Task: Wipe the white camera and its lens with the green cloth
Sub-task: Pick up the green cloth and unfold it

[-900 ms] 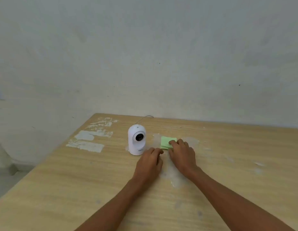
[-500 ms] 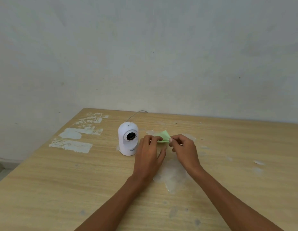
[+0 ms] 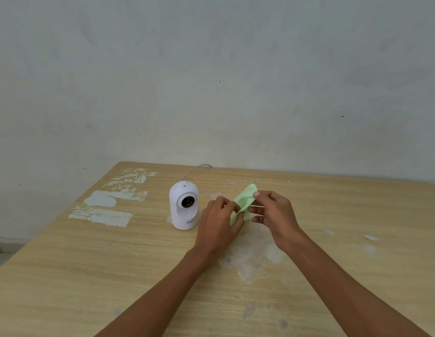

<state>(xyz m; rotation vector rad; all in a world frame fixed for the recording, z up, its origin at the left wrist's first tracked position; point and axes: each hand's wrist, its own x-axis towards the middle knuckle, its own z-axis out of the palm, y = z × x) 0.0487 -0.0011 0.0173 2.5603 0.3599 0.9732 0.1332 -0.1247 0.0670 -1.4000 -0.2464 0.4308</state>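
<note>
- Two bare hands meet over a wooden table (image 3: 65, 276), lifted just above its top, with the green cloth (image 3: 244, 203) caught between them, clear of the surface.
- The table is pale wood grain, with scraped white patches (image 3: 102, 215) near its far left corner and a pale smear (image 3: 250, 254) under the hands; its far edge meets a plain grey-white wall (image 3: 211, 69).
- The left hand (image 3: 217, 227) is seen from the back, fingers curled in together; thumb and fingertips pinch the lower end of the cloth, which folds around them.
- The right hand (image 3: 276, 215) pinches the upper part of the cloth between thumb and forefinger; its other fingers are loosely bent and slightly fanned below, touching nothing that can be seen.
- The white camera (image 3: 184, 206) stands upright on the table just left of the left hand, apart from both hands and from the cloth, with grey lettering low on its base.
- The cloth is small, light green, and creased, running slanted from upper right to lower left.
- The lens (image 3: 187, 202) is a dark round eye facing the viewer, uncovered.
- A thin white cable (image 3: 194, 169) runs from behind the camera towards the table's far edge.
</note>
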